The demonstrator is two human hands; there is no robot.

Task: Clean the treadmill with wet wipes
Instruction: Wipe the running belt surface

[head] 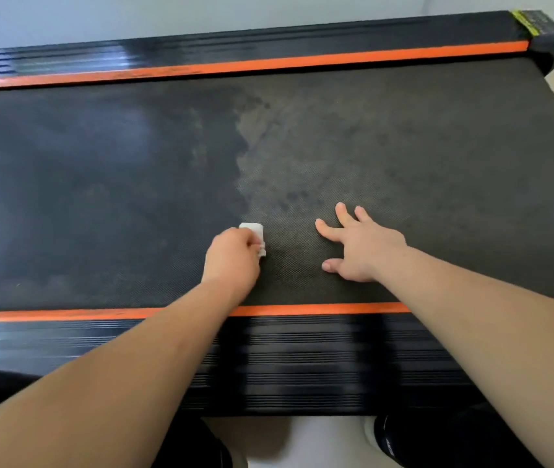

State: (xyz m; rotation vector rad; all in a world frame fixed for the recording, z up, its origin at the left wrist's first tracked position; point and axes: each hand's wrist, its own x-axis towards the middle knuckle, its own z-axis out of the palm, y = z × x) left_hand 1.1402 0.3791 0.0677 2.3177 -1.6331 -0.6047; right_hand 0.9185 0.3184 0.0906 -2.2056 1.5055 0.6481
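Treadmill belt [404, 146] stretches sideways before you. Your left hand [231, 256] pinches a folded white wipe [253, 230] in curled fingers [248, 240], pressed to the belt near its close edge. Your right hand [360, 246] rests nearby on the belt, fingers spread.

Pale wall [66, 15], light floor [323, 440], black shoes [404, 434]
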